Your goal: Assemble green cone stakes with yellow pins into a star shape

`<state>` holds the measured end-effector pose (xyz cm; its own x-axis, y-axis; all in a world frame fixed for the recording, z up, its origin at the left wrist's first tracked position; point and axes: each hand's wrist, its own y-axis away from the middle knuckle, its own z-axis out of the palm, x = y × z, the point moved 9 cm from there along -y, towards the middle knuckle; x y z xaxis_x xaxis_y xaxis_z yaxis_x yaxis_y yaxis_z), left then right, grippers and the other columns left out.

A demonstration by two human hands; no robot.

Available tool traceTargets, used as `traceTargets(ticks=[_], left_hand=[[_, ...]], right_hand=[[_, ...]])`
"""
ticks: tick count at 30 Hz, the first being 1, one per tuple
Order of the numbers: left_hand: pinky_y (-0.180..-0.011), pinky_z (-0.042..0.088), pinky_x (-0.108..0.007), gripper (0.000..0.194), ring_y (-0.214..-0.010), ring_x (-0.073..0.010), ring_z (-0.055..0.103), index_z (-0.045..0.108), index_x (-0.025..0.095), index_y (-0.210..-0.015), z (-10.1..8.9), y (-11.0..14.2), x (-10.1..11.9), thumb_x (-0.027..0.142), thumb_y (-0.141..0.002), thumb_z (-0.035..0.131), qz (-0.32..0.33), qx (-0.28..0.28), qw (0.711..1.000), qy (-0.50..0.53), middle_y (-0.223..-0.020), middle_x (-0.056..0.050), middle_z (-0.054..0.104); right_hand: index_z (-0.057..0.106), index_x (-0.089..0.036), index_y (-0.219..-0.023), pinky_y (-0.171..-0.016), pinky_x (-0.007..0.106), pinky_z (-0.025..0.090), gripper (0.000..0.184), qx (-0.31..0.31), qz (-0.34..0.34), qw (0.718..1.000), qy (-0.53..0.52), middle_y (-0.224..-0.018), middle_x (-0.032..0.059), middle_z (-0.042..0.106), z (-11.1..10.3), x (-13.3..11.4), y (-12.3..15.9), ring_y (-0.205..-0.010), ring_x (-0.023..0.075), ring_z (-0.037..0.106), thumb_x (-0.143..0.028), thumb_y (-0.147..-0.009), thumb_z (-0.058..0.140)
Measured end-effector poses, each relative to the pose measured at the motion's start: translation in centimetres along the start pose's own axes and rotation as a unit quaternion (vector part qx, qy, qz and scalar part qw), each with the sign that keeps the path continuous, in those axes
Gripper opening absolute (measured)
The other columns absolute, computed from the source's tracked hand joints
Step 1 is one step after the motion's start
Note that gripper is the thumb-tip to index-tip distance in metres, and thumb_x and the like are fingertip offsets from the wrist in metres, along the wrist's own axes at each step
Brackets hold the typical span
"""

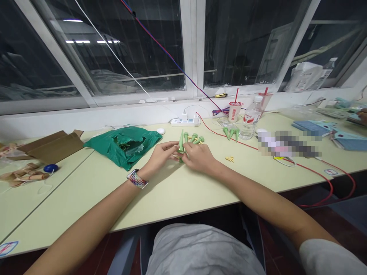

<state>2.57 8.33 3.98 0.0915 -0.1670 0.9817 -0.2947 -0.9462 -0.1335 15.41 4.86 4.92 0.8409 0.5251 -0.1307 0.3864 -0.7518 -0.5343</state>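
Note:
My left hand point(164, 153), with a patterned watch band on the wrist, is closed around a green plastic spike point(181, 142) whose pointed end stands upward. Against the spike's lower part, my right hand point(199, 156) is closed, fingers pinched together; what lies between its fingertips is hidden. Just beyond the hands lie several more green spikes point(195, 138) with round caps. Three others point(231, 133) rest farther right, tips toward me. Small yellow pieces point(229, 159) form a little pile right of my right hand.
A torn green plastic bag point(126, 145) and cardboard point(54, 149) lie left. Behind stands a power strip point(185, 122); a red cable point(246, 144) runs rightward. A water bottle point(250, 121) and drink cup point(235, 111) stand back right. Someone's hand point(362, 115) shows far right.

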Motion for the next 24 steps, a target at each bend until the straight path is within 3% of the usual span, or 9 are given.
traceTargets(ticks=[5, 7, 9, 12, 15, 24], left_hand=[[-0.076, 0.065, -0.039, 0.048, -0.082, -0.0253, 0.077, 0.078, 0.013, -0.113, -2.4, -0.8, 0.7, 0.049, -0.081, 0.082, 0.044, 0.06, 0.997, -0.025, -0.094, -0.012, 0.08], [-0.078, 0.063, -0.038, 0.046, -0.083, -0.0254, 0.076, 0.078, 0.016, -0.114, -3.8, -0.9, 1.3, 0.048, -0.081, 0.081, 0.087, 0.096, 0.986, -0.109, -0.089, -0.009, 0.079], [-0.079, 0.059, -0.036, 0.038, -0.083, -0.0251, 0.073, 0.08, 0.02, -0.108, -4.6, -1.0, 1.8, 0.046, -0.08, 0.08, 0.128, 0.114, 0.953, -0.248, -0.087, -0.007, 0.079], [-0.075, 0.053, -0.034, 0.031, -0.081, -0.026, 0.073, 0.081, 0.023, -0.103, -4.8, -1.4, 0.6, 0.045, -0.082, 0.077, 0.114, 0.087, 0.91, -0.388, -0.091, -0.007, 0.08], [-0.068, 0.048, -0.032, 0.03, -0.077, -0.0258, 0.072, 0.082, 0.024, -0.101, -4.4, -1.6, -0.6, 0.047, -0.085, 0.072, 0.09, 0.051, 0.899, -0.425, -0.089, -0.007, 0.081], [-0.06, 0.038, -0.029, 0.028, -0.073, -0.0223, 0.068, 0.08, 0.023, -0.095, -3.3, -1.4, -0.5, 0.046, -0.084, 0.067, 0.043, 0.025, 0.877, -0.477, -0.087, -0.005, 0.079]], right_hand=[[0.068, -0.019, -0.117, -0.066, 0.034, 0.04, 0.026, 0.04, 0.008, 0.999, -0.027, -0.108, 0.0132, 0.077, -1.0, 0.4, -0.1, -0.08, 0.0266, 0.068, -0.021, -0.094, 0.055], [0.069, -0.02, -0.116, -0.067, 0.033, 0.04, 0.028, 0.089, 0.031, 0.994, -0.062, -0.109, 0.011, 0.078, -2.2, 1.7, -0.3, -0.083, 0.0249, 0.069, -0.019, -0.093, 0.053], [0.069, -0.021, -0.113, -0.068, 0.033, 0.04, 0.028, 0.142, 0.07, 0.982, -0.108, -0.104, 0.0079, 0.078, -3.4, 3.7, -0.3, -0.08, 0.0226, 0.068, -0.018, -0.093, 0.05], [0.069, -0.022, -0.106, -0.067, 0.032, 0.039, 0.025, 0.195, 0.134, 0.956, -0.173, -0.087, 0.0032, 0.075, -4.7, 6.8, -0.3, -0.069, 0.0202, 0.063, -0.02, -0.093, 0.048], [0.068, -0.022, -0.101, -0.066, 0.032, 0.037, 0.023, 0.215, 0.164, 0.939, -0.211, -0.079, 0.0013, 0.07, -5.1, 8.4, -0.2, -0.064, 0.0193, 0.059, -0.021, -0.089, 0.048], [0.067, -0.022, -0.099, -0.067, 0.031, 0.036, 0.024, 0.214, 0.167, 0.935, -0.23, -0.074, -0.0008, 0.066, -4.9, 8.2, -0.1, -0.064, 0.0181, 0.056, -0.023, -0.087, 0.046]])
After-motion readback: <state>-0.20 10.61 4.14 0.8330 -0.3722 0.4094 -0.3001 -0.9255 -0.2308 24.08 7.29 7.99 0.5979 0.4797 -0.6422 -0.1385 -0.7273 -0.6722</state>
